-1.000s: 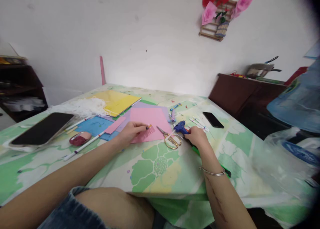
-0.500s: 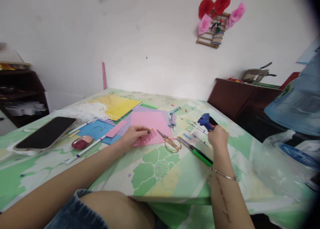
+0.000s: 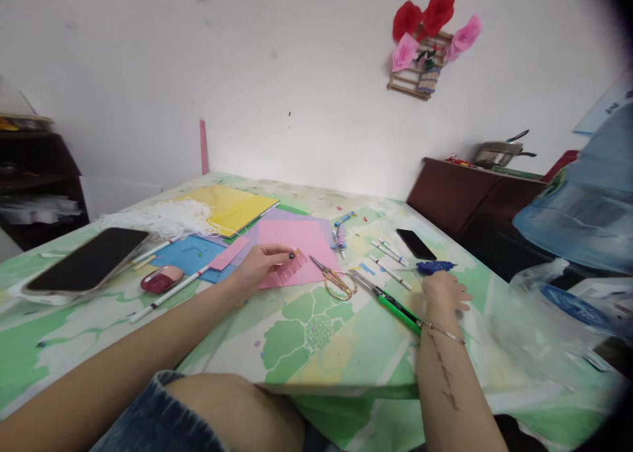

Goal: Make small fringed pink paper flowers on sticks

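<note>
My left hand (image 3: pixel 264 265) is closed in a pinch on a pink fringed paper strip (image 3: pixel 293 269), held over the pink paper sheet (image 3: pixel 297 241). My right hand (image 3: pixel 445 292) is open, fingers spread, palm down by the table. Just beyond it a blue glue gun (image 3: pixel 435 267) lies on its side. Between my hands are gold-handled scissors (image 3: pixel 339 282) and a green utility knife (image 3: pixel 400 312). White sticks or pens (image 3: pixel 390 272) lie left of the glue gun.
On the left are a large phone (image 3: pixel 89 261), a dark red oval object (image 3: pixel 161 279), white yarn (image 3: pixel 171 218), a yellow folder (image 3: pixel 230 205) and blue paper (image 3: pixel 190 253). A black phone (image 3: pixel 416 244) lies right. Clear plastic (image 3: pixel 539 313) and a water jug (image 3: pixel 564 215) stand far right.
My right hand has let go of the glue gun, which went from upright in the hand to lying on the table. The black phone shows fully now. My left hand keeps its pinch.
</note>
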The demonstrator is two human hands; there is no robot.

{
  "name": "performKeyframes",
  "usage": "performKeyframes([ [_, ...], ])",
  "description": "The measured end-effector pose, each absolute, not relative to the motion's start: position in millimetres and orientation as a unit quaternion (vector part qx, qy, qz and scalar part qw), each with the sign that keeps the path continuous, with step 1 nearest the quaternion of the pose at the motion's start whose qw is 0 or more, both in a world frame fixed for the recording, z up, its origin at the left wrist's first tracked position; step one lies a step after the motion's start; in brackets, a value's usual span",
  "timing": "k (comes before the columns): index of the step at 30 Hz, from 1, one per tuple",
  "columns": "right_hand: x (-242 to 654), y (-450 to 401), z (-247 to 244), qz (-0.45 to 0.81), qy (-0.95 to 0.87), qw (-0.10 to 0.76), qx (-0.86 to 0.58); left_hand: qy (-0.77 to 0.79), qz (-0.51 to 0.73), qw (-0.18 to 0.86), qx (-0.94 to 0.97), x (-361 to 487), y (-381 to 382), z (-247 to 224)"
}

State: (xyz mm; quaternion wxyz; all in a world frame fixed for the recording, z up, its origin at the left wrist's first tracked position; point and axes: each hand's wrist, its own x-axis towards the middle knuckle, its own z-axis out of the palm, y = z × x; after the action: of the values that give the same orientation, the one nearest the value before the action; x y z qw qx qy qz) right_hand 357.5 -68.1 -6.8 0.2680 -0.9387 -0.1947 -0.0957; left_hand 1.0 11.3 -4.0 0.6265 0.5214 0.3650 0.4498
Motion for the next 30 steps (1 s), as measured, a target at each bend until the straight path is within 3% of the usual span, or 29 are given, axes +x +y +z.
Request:
performKeyframes([
  [5, 331, -65, 6, -0.143, -0.214, 0.27, -0.928, 0.363, 0.463, 0.626, 0.512, 1, 12, -1],
  [11, 253, -44, 15, -0.079, -0.591, 0.201, -0.777, 0.369, 0.467, 0.609, 0.524, 1, 15, -5],
  [14, 214, -41, 4, -0.032, -0.689, 0.138, -0.711, 0.364, 0.468, 0.598, 0.539, 1, 15, -6],
  [21, 192, -53, -10, -0.026, -0.704, 0.069, -0.706, 0.315, 0.482, 0.584, 0.572, 4, 1, 4],
  [30, 197, -50, -4, 0.039, -0.678, 0.107, -0.726, 0.292, 0.43, 0.534, 0.667, 7, 2, 1],
])
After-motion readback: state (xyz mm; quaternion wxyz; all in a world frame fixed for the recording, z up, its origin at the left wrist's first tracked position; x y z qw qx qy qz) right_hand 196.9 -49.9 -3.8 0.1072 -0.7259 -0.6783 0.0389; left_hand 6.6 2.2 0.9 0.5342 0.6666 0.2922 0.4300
